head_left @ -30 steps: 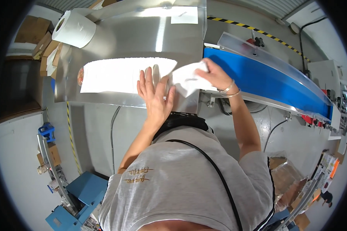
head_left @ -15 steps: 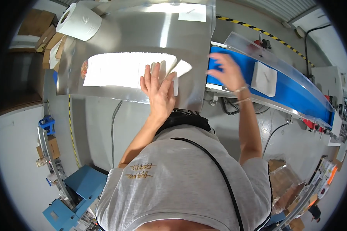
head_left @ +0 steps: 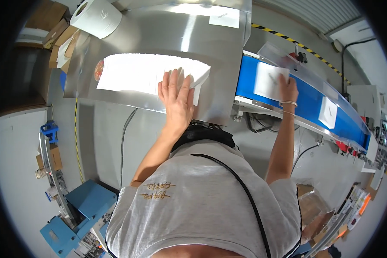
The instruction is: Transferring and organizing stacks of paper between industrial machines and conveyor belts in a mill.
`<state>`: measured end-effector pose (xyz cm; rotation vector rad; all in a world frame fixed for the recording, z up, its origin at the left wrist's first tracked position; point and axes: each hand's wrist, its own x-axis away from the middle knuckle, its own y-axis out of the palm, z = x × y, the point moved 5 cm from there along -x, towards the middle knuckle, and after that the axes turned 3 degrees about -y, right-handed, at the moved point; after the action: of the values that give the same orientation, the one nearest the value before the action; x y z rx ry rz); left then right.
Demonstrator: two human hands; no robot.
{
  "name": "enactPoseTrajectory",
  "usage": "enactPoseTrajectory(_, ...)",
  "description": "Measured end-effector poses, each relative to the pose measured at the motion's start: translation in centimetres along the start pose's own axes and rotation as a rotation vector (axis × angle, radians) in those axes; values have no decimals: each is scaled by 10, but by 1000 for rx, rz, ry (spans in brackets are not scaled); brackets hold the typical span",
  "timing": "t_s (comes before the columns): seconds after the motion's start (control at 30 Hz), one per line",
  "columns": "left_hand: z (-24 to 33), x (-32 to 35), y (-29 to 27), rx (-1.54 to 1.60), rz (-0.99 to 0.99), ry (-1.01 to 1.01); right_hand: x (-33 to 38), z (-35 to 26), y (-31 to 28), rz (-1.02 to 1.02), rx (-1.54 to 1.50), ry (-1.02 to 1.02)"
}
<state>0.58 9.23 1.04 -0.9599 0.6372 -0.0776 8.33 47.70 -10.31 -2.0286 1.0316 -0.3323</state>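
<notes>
A long, tightly packed row of white paper packets [head_left: 133, 73] lies on the metal table, with a frayed-looking far edge. My left hand [head_left: 176, 92] rests on its right end, fingers outstretched and slightly spread. Beside those fingers the end packets lean to the right. Over the blue conveyor belt [head_left: 246, 77], my right hand [head_left: 290, 89] grips the right edge of a flat white packet [head_left: 268, 81] with a small grey mark; part of its fingers is blurred. Farther right along the belt lies another white packet [head_left: 328, 112].
A red, round-ended object [head_left: 99, 70] stands at the row's left end. On the table's far left is a big white roll [head_left: 96, 18]; a white sheet [head_left: 225, 18] lies at the far right. A clear plastic guard [head_left: 318, 77] runs along the belt's far side.
My right hand has moved right along the belt and now has a packet in it. The earlier packet on the belt has travelled right. My left hand stays on the row.
</notes>
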Motion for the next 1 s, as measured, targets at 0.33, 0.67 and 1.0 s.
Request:
enactPoseTrajectory(0.33, 4, 1, -5, 26, -50, 65, 86, -215, 44, -724, -438, -780)
enactPoseTrajectory(0.67, -18, -2, -9, 18, 14, -5, 33, -60, 33, -324, -525, -84)
enactPoseTrajectory(1.0, -16, -3, -6, 27, -41, 46, 70, -188, 26, -654, -332, -551)
